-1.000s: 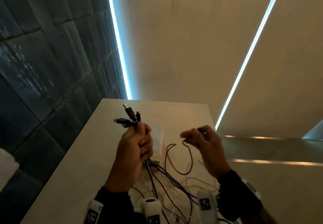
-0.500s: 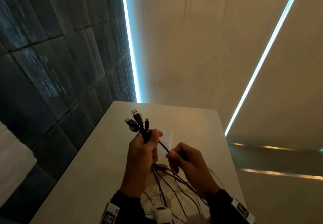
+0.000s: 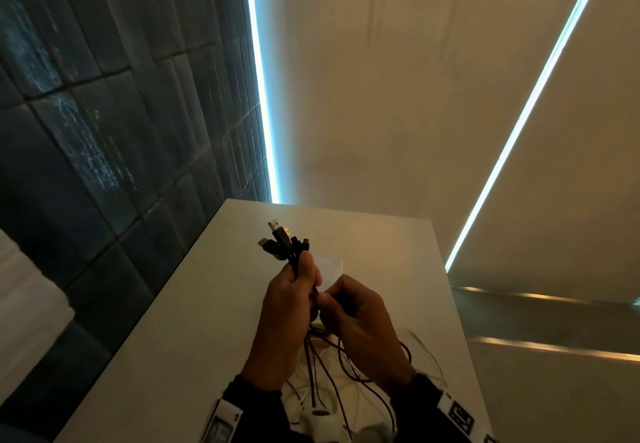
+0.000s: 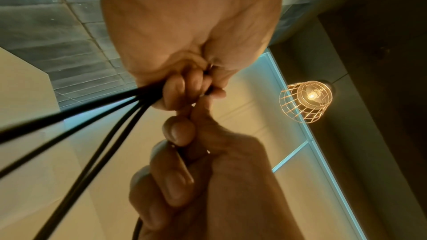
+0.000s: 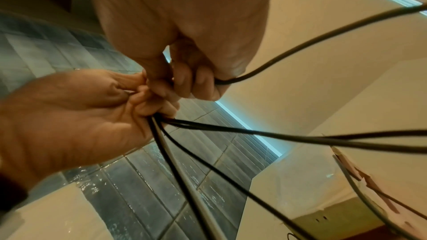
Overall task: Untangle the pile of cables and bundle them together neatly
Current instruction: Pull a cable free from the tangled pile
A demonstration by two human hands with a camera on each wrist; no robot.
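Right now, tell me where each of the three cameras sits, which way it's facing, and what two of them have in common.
Head: worn on the head, looking forward and down at the table; both hands and dark sleeves show, left hand gripping the cable bundle.
Left wrist: looks along the left hand up toward a caged lamp; the right hand shows too.
Right wrist: looks along the right hand toward the tiled wall; the left hand shows.
Shared: both wrist views show both hands meeting on black cables.
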